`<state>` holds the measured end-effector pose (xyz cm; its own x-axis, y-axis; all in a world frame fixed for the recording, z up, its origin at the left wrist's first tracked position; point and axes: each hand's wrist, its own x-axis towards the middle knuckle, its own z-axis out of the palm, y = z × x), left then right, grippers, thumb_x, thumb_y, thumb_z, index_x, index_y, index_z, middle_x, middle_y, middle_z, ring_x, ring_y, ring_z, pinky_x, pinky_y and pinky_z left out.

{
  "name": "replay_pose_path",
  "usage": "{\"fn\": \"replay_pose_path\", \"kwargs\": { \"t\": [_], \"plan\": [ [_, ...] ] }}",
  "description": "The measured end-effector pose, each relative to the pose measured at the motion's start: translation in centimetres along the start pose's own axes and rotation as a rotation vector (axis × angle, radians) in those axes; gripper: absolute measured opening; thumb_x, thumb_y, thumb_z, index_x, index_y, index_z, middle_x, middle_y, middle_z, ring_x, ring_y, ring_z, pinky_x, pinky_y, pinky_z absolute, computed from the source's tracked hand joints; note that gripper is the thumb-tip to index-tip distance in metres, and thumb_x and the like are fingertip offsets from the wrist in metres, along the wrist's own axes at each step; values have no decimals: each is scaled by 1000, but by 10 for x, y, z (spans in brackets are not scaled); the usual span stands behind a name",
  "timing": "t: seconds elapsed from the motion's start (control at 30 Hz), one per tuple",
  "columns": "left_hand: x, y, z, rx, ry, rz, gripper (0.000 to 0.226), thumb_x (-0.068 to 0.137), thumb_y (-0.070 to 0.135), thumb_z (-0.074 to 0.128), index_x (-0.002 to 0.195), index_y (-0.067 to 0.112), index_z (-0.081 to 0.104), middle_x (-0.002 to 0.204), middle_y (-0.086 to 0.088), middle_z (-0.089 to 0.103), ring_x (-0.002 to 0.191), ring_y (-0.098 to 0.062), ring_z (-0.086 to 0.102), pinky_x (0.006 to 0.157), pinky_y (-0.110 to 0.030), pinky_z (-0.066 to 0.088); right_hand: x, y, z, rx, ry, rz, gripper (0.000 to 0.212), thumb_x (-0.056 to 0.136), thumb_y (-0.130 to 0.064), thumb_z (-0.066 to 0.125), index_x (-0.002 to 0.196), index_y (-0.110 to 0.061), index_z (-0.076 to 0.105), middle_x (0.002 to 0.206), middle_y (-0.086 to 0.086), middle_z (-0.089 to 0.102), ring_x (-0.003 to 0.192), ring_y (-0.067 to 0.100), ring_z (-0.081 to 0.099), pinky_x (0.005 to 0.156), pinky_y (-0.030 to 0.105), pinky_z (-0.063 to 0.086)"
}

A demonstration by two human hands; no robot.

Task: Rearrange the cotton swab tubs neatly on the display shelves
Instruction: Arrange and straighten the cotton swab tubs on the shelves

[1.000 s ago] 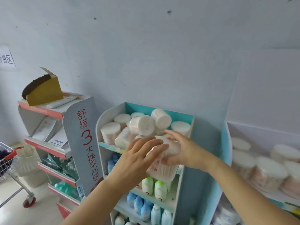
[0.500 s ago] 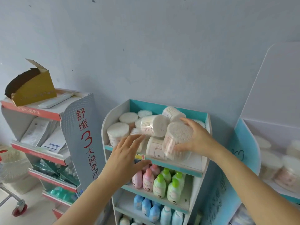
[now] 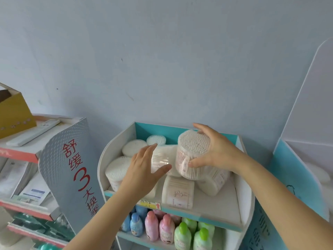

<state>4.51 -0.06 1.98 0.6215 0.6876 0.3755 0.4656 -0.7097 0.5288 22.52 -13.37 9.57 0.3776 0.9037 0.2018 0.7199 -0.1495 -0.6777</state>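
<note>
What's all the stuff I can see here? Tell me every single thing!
held tub: one, white cotton swabs, tilted on top of the pile
other cotton swab tubs: about six, white, top shelf, some upright, some lying down
middle display: one, white and teal, against the wall
baby bottles: several, blue, pink and green, shelf below the tubs
price tag: one, yellow, front edge of the top shelf
sign panel: one, grey with red characters, left of the display
cardboard box: one, yellow, top of the left rack
right hand: grips the held tub
left hand: open, fingers straight, in front of the left tubs
</note>
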Motion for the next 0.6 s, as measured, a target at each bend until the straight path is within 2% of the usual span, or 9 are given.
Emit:
{"fn": "replay_pose_path", "kwargs": {
  "t": [0.07, 0.2, 0.4, 0.5, 0.6],
  "plan": [
    [13, -3, 7, -15, -39, -31, 80, 80, 64, 52, 145, 30, 21, 149, 6, 26, 133, -19, 31, 108, -37, 33, 7, 0, -1, 15, -15, 6, 110, 54, -34, 90, 143, -43, 25, 130, -19, 37, 128, 6, 34, 106, 28, 30],
    [27, -7, 23, -83, -121, -55, 81, 80, 64, 51, 146, 28, 21, 152, 3, 20, 138, -20, 26, 111, -39, 27, 9, 1, -3, 17, -7, 35, 109, 53, -34, 90, 141, -46, 26, 131, -21, 38, 126, 2, 35, 107, 28, 31],
    [39, -15, 29, -190, -176, 2, 80, 78, 58, 60, 144, 29, 26, 152, 4, 20, 135, -19, 30, 106, -35, 31, -16, 0, -6, -59, 61, 158, 110, 54, -29, 90, 141, -45, 25, 131, -20, 37, 123, 3, 35, 104, 28, 33],
    [45, -21, 25, -236, -226, 19, 85, 73, 64, 59, 144, 28, 28, 151, 3, 22, 135, -22, 31, 108, -41, 33, -36, -3, -7, -108, 126, 258, 111, 51, -31, 91, 141, -43, 27, 132, -18, 39, 125, 7, 38, 104, 30, 34],
    [45, -23, 26, -180, -254, 46, 93, 68, 75, 47, 145, 28, 25, 153, 1, 18, 139, -27, 20, 111, -48, 27, -55, -8, 4, -279, 179, 359, 115, 50, -40, 88, 144, -41, 23, 143, -16, 34, 131, 8, 34, 107, 33, 34]
  ]
}}
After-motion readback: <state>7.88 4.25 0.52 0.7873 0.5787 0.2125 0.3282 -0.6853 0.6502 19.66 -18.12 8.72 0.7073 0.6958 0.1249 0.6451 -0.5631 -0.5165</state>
